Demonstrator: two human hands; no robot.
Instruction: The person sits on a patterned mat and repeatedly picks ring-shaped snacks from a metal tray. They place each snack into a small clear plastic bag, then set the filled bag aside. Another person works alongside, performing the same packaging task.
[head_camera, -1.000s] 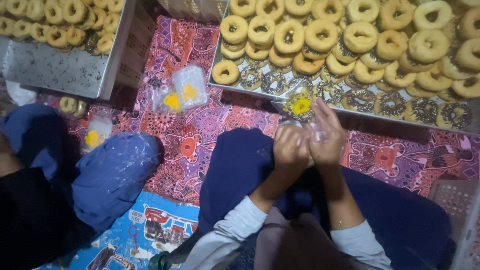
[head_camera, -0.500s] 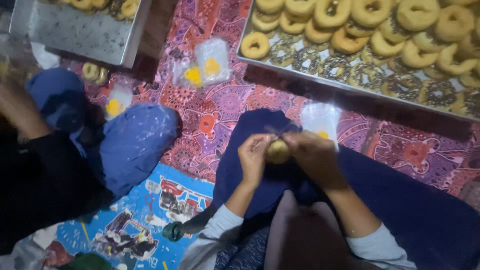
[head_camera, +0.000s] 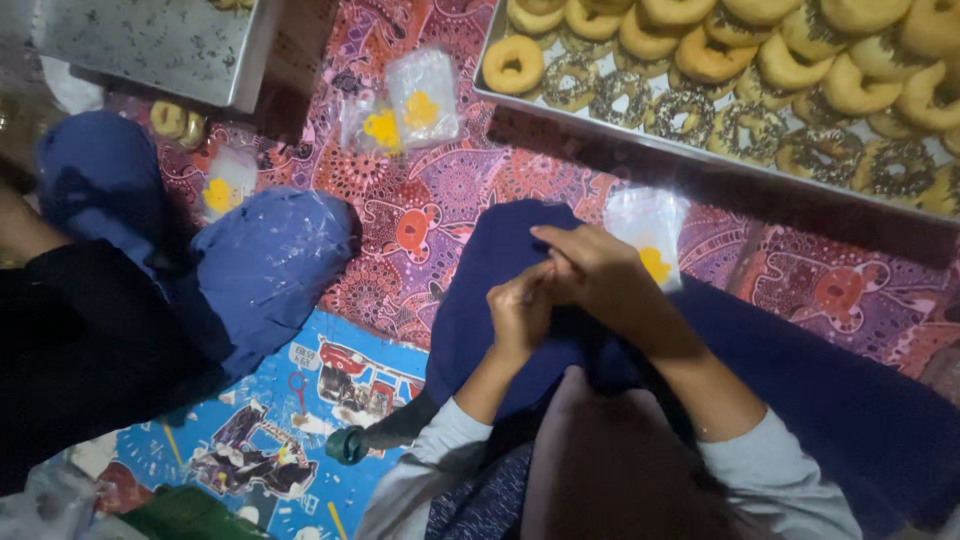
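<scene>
My left hand and my right hand are pressed together over my lap, on dark blue cloth. The left fingers are curled, and the right fingers reach across their tips. Whatever sits between them is hidden. A clear plastic bag with a yellow print stands just behind my right hand, touching or nearly touching it. Beyond it, a long metal tray holds several ring doughnuts, some plain and some with dark sprinkles.
Another person sits at left, with blue-clad knees and a dark sleeve. More printed bags lie on the red patterned cloth. A second metal tray and loose doughnuts are at top left. A blue picture mat lies near me.
The view has swung left and down. The doughnut seen between my hands half a second ago no longer shows, and my hands have closed tighter together over my lap.
</scene>
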